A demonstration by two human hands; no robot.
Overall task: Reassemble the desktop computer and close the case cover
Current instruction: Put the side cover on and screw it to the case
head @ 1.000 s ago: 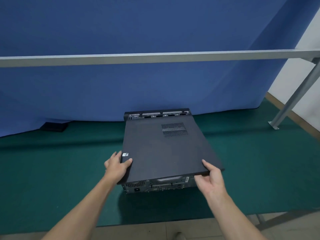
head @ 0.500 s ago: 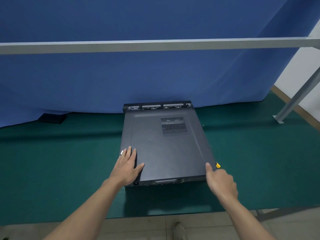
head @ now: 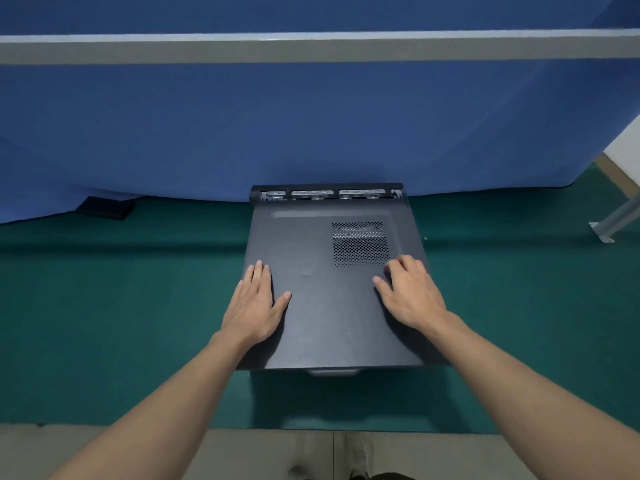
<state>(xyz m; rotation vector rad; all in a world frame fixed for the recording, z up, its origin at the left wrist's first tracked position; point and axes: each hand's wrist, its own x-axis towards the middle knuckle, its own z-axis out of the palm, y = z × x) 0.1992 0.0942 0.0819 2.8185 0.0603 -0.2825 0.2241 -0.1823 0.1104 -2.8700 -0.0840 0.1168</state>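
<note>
A black desktop computer case lies flat on the green table, its dark cover panel (head: pixel 329 306) on top with a mesh vent (head: pixel 360 244) near the far right. A strip of the chassis (head: pixel 329 194) with slots shows beyond the cover's far edge. My left hand (head: pixel 256 303) rests palm down on the cover's left side, fingers together and thumb spread. My right hand (head: pixel 408 292) lies palm down on the right side, fingertips at the vent's near corner. Neither hand grips anything. A small tab (head: pixel 332 372) juts out under the cover's near edge.
The green table mat (head: pixel 121 323) spreads left and right of the case. A blue curtain (head: pixel 311 126) hangs behind it, crossed by a grey metal bar (head: pixel 311 48). A dark flat object (head: pixel 104 207) lies at the curtain's foot on the left. A metal leg (head: pixel 613 220) stands far right.
Both hands left the cover's near corners and moved up onto its top surface, palms flat. The cover went from raised at the front to lying flat on the case.
</note>
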